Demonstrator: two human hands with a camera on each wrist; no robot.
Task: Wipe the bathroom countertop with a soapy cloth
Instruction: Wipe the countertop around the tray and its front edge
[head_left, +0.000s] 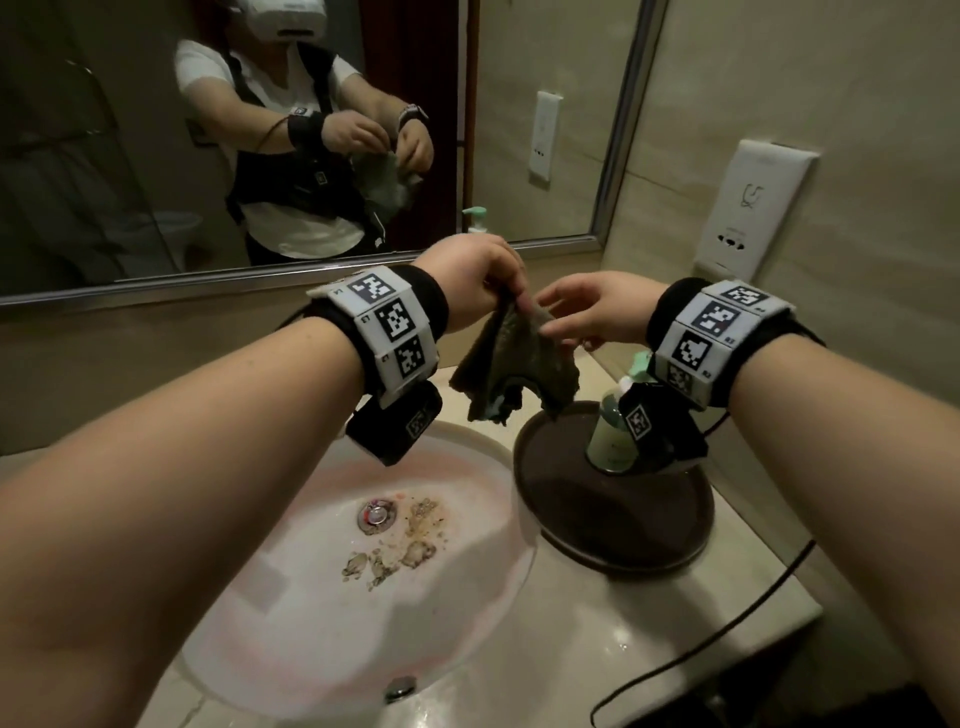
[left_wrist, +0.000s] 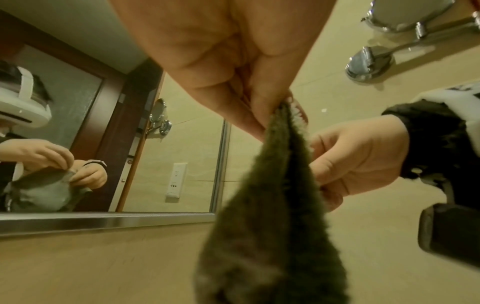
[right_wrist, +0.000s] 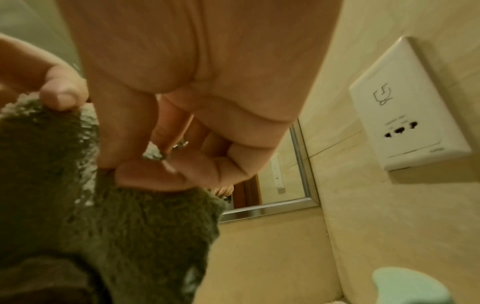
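Observation:
A dark olive-grey fluffy cloth (head_left: 511, 361) hangs in the air above the back of the counter, between both hands. My left hand (head_left: 475, 278) pinches its top edge between thumb and fingers (left_wrist: 259, 115). My right hand (head_left: 592, 312) pinches the cloth's right edge; the right wrist view shows its thumb and fingers (right_wrist: 145, 174) closed on the cloth (right_wrist: 116, 226). The cloth (left_wrist: 272, 226) droops in a long fold. A pale green soap pump bottle (head_left: 615, 431) stands just below my right wrist. The beige stone countertop (head_left: 649, 623) lies beneath.
A dark round tray (head_left: 613, 525) holds the soap bottle beside the white sink (head_left: 322, 623), which has brownish debris near its drain (head_left: 377, 514). A mirror (head_left: 156, 156) lines the back wall. A white wall socket (head_left: 750, 208) sits at right. A black cable (head_left: 727, 639) crosses the counter's right edge.

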